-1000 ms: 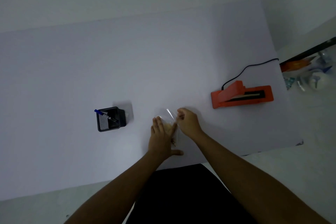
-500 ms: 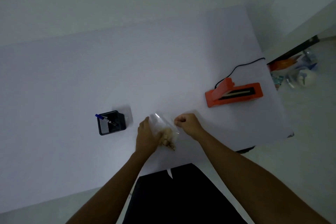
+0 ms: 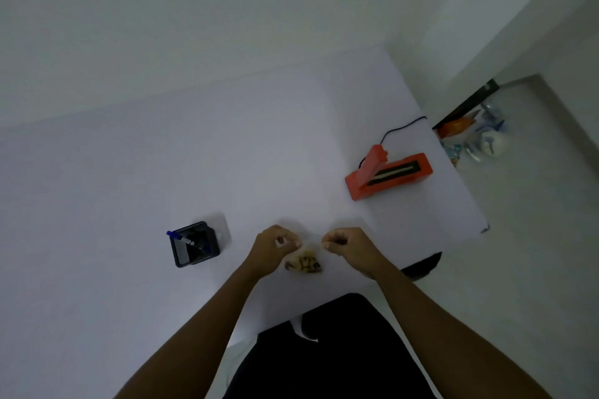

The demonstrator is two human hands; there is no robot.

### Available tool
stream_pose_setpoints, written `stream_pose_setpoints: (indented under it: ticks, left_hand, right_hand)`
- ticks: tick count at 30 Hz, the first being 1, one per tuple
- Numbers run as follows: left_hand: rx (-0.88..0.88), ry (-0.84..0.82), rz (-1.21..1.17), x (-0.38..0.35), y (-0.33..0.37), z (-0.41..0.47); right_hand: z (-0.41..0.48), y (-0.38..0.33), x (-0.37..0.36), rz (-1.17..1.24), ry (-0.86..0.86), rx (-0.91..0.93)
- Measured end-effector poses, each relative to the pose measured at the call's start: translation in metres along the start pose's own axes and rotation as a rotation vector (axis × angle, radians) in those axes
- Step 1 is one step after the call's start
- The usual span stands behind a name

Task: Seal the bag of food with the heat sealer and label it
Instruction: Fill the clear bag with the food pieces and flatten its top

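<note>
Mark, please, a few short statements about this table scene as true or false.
1. Both the left hand and the right hand pinch the top of the clear plastic bag of food. True.
2. The orange heat sealer has its lid pressed down. False: the lid is raised, the sealing strip shows.
3. The black square pen holder stands left of the left hand. True.
4. The bag lies in the sealer. False: it is on the white table, apart from the sealer.
5. The pen holder is empty. False: a blue-capped marker sticks out of it.
</note>
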State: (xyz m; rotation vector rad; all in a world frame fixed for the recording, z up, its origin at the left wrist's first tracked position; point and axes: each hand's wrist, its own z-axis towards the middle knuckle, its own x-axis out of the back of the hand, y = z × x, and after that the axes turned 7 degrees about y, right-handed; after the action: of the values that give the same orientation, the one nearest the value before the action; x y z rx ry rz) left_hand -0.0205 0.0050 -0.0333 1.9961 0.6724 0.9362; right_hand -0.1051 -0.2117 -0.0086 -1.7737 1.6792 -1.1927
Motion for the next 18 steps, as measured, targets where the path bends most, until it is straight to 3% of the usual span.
stream_pose_setpoints:
  ticks: [9,18]
  left_hand:
    - [-0.053,-0.025,-0.145,-0.038,0.045,0.013]
    - [0.170,0.003,-0.413,-0.138,0.109,0.043]
  right_hand:
    - [0.003,0.014,0.061,0.093,0.028,0.007]
    - [0.018,0.047,0.161,0.392,-0.008,-0.099]
